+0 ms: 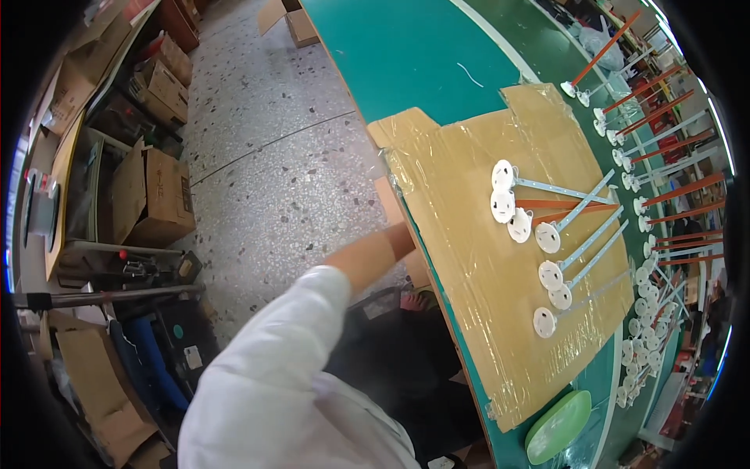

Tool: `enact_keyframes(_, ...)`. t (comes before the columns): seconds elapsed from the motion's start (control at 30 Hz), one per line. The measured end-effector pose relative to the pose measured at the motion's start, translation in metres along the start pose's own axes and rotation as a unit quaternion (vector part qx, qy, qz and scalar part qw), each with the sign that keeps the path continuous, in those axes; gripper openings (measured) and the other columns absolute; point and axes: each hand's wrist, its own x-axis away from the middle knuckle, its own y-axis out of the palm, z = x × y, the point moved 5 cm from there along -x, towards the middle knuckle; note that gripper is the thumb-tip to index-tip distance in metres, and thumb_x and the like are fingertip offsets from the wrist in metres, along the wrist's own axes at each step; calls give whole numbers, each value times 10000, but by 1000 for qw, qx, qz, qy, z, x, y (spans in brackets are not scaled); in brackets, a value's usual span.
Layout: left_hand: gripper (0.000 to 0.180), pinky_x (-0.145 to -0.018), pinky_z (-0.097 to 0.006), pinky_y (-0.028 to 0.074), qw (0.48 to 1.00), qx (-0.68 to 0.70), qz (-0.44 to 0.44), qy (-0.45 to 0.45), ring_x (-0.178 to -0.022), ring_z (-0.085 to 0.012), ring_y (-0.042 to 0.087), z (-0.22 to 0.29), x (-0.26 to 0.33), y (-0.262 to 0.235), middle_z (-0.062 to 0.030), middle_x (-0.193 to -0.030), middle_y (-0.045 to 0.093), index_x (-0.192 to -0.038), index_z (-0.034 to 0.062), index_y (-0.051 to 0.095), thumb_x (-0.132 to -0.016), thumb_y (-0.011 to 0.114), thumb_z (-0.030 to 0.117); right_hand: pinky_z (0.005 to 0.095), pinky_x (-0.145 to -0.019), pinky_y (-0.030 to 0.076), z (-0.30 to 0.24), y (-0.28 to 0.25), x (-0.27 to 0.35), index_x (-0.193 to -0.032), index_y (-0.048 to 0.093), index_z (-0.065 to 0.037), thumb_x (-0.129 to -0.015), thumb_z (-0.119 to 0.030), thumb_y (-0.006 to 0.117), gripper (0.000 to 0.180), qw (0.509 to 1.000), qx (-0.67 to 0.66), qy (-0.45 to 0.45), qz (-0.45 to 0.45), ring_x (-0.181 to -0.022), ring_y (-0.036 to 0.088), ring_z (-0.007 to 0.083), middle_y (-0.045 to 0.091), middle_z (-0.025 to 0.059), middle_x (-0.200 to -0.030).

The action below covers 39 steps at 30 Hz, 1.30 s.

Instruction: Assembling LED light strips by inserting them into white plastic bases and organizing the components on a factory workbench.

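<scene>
My left arm, in a white sleeve, reaches from the lower left toward the near edge of the green table (437,55). Its bare forearm ends at my left hand (400,237), which goes under the table edge and is hidden there. A tan cardboard sheet (461,195) covered in clear tape lies on the table just beyond it. On the sheet lie several white disc-headed pins (549,234) with grey or orange stems. My right hand is out of the picture.
Rows of more disc-headed pins (648,203) line the far right of the table. A light green plate (558,427) sits near the table's lower end. Cardboard boxes (156,195), a metal rack and clutter stand on the speckled floor at left.
</scene>
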Motion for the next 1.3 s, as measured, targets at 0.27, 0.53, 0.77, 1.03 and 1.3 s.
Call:
enact_keyframes(0.27,201,-786,-424,550,992,-19,-118,28,-1001,-288,679,14,-52,108,-102,-1027,709,-1000,125,704,-823,635,192,460,-622,495,14,0,8,-1120,557,37,-1041,-278,478,334,970,128,-203,-36,-737,592,364,610,220,-918)
enact_keyframes(0.53,158,-761,-412,562,989,-25,-135,48,-982,-273,698,-7,-21,128,-85,-991,727,-941,150,732,-832,636,212,483,-655,497,20,4,19,-1203,527,27,-1032,-283,505,354,933,189,-305,-34,-783,599,374,607,228,-990)
enact_keyframes(0.77,141,-740,-402,572,972,-80,-206,79,-965,-260,716,-66,64,112,-69,-959,742,-890,173,755,-839,637,229,421,-612,469,8,3,-1,-796,624,-6,-1010,-393,540,449,1000,23,-5,-3,-640,559,325,611,161,-738)
enact_keyframes(1.03,144,-696,-403,576,975,-125,-180,38,-888,-262,734,-76,98,55,-48,-881,748,-810,184,758,-844,632,247,425,-626,471,4,-1,-1,-824,630,6,-992,-415,578,456,1000,7,-23,10,-654,563,361,613,167,-745)
enact_keyframes(1.3,301,-835,-466,505,935,-155,-320,3,-1080,-251,679,-70,87,88,-25,-1035,738,-981,206,770,-734,808,375,395,-577,465,19,-4,6,-845,628,1,-984,-382,601,408,997,26,-59,39,-609,560,287,610,141,-728)
